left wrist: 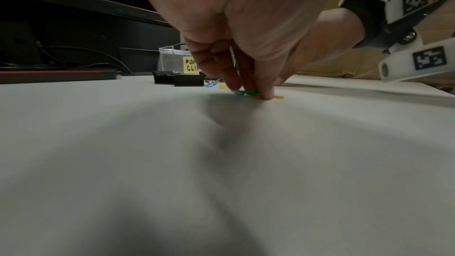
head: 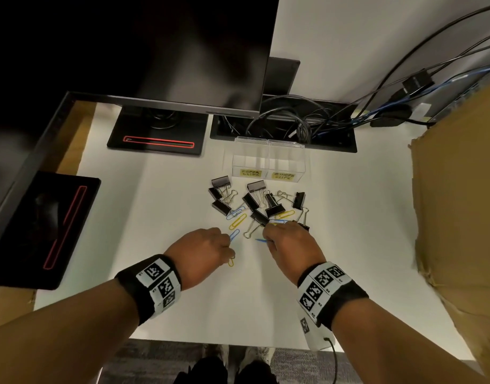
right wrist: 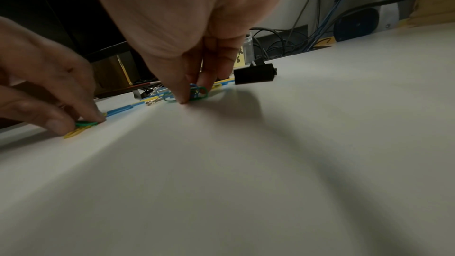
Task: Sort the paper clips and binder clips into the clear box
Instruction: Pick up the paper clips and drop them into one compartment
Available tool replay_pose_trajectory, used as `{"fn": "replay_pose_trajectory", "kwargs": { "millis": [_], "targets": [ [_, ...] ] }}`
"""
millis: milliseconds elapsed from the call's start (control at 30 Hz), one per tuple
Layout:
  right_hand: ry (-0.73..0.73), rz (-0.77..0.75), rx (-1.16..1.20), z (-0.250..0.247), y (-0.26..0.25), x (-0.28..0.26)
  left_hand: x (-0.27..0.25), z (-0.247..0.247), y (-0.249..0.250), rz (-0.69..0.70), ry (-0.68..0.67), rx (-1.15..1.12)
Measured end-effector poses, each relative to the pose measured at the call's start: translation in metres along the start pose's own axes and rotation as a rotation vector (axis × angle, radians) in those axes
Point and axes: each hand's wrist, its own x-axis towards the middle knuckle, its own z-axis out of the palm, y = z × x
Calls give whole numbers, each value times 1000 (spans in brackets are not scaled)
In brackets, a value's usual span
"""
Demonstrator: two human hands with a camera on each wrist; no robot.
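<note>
The clear box [head: 268,162] stands at the back of the white table, with two compartments labelled for paper clips and binder clips. In front of it lies a pile of black binder clips [head: 255,200] mixed with yellow and blue paper clips [head: 237,220]. My left hand [head: 229,245] is down on the table, its fingertips pinching a green paper clip [left wrist: 249,92] that lies over a yellow paper clip [left wrist: 277,97]. My right hand [head: 267,237] pinches a green paper clip [right wrist: 199,94] tangled with a blue one against the table, just beside a binder clip [right wrist: 255,75].
A monitor base [head: 158,134] and a second monitor base [head: 63,223] stand at the left and back. A cable tray [head: 282,126] full of wires runs behind the box. A large cardboard box [head: 460,203] fills the right side. The table's front edge [head: 210,340] is near me.
</note>
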Motion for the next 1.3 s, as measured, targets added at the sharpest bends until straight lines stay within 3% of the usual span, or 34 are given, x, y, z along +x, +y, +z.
{"fn": "replay_pose_trajectory", "kwargs": {
  "millis": [167,333,400,533,667,900,1100,1300],
  "targets": [
    [-65,-1,-52,5,4,1,12,-10,-5,16,-97,72],
    [7,78,98,-11,1,-2,21,-12,-8,24,-93,6],
    [77,163,221,-21,1,0,25,-21,-11,-66,22,-199],
    [177,375,615,-46,2,22,42,-52,-18,-387,235,-698],
    [259,464,816,-72,2,62,76,-72,-35,-667,410,-880],
    [248,368,655,-83,1,133,132,-80,-68,-795,529,-698],
    [191,370,428,-69,-5,152,145,-71,-79,-830,463,-488],
    [200,441,428,-64,-4,155,143,-62,-92,-826,384,-387]
  ]
}}
